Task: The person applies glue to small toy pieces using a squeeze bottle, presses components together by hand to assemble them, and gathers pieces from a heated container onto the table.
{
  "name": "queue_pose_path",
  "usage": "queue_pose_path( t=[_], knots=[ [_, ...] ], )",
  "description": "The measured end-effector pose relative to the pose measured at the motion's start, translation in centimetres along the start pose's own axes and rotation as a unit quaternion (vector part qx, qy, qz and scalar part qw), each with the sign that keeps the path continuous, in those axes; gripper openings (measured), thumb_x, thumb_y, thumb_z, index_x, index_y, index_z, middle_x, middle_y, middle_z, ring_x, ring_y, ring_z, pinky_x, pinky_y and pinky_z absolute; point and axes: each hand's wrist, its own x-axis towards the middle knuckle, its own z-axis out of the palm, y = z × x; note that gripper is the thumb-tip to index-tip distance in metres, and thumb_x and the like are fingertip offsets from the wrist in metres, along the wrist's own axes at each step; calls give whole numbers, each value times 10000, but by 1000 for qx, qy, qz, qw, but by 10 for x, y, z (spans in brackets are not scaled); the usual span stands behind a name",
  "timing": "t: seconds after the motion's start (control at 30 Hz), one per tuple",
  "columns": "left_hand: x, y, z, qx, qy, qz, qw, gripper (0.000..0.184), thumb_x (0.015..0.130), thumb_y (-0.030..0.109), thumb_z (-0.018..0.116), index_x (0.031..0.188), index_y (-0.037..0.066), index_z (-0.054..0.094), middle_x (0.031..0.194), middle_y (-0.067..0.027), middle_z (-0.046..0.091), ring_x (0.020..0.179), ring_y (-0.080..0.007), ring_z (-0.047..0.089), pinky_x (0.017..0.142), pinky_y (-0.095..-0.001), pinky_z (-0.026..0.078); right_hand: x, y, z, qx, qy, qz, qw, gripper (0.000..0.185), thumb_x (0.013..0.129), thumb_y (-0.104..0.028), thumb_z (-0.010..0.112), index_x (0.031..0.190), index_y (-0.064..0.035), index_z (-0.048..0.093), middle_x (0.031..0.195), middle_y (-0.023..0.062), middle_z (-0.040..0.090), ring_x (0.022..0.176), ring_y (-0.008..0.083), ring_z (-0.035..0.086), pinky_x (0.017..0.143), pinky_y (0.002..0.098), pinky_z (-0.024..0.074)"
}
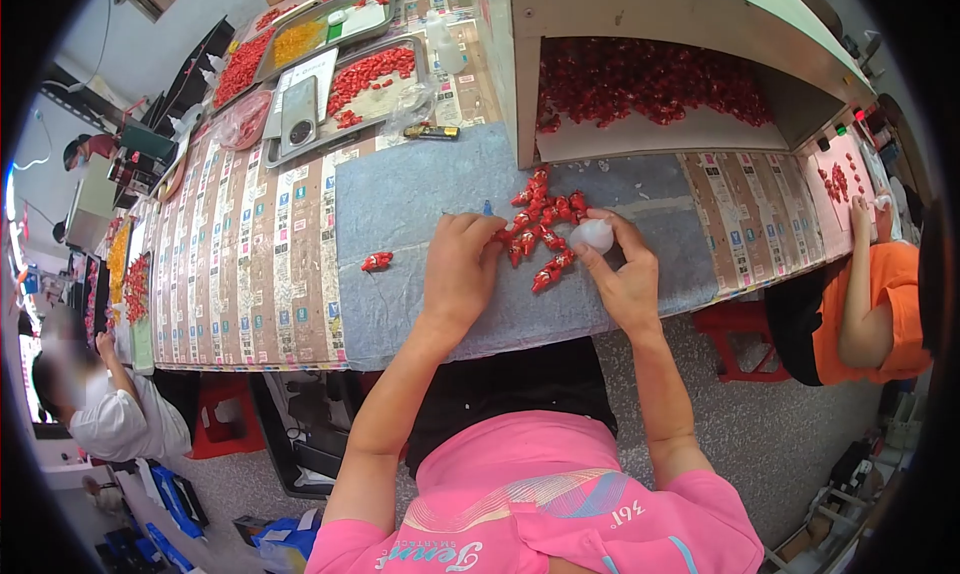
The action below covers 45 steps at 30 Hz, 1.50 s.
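Note:
On the grey-blue cloth point(400, 204) lies a loose cluster of small glossy red figures point(550, 211) with pale markings. My left hand point(460, 274) is at the cluster's left side, its fingers curled and pinched on a red figure at the edge; the fingers partly hide it. A small blue tip point(487, 207) shows just beyond that hand. In my right hand point(628, 274) is a white translucent squeeze bottle point(592, 236), held between thumb and fingers at the cluster's right side. One single red figure point(377, 262) lies apart, left of my left hand.
Ahead on the right stands a box-like cabinet point(655, 146) with many red pieces inside. Trays of red pieces point(375, 79) and yellow ones point(298, 42), a phone point(299, 109), a white bottle point(445, 44) and a black-and-gold marker-like item point(432, 132) are at back left. People sit at both sides.

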Motion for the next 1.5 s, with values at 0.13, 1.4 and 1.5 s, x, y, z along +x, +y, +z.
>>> queue_pose_path(
  t=[0.13,1.4,1.5],
  knots=[
    [-15,8,-16,-143,1,-67,987,247,802,-6,650,1045,33,632,951,-91,613,860,-201,588,759,-326,486,-9,-12,-7,18,8,8,1000,377,793,-64,695,1148,-24,576,1059,142,626,962,253,616,839,330,471],
    [-87,33,-25,-770,-50,-348,532,298,954,144,537,1233,41,526,1003,-93,620,790,-146,626,734,-280,541,-57,-45,-19,275,-16,11,961,383,724,-118,816,1024,-25,597,939,50,558,829,114,554,709,245,453],
    [-89,30,-21,-793,-74,-330,506,319,985,202,480,1241,15,513,989,-89,620,788,-144,627,728,-276,541,-57,-45,-18,272,-18,14,962,374,730,-118,811,1021,-20,598,934,51,561,826,114,557,709,246,452]
  ],
)
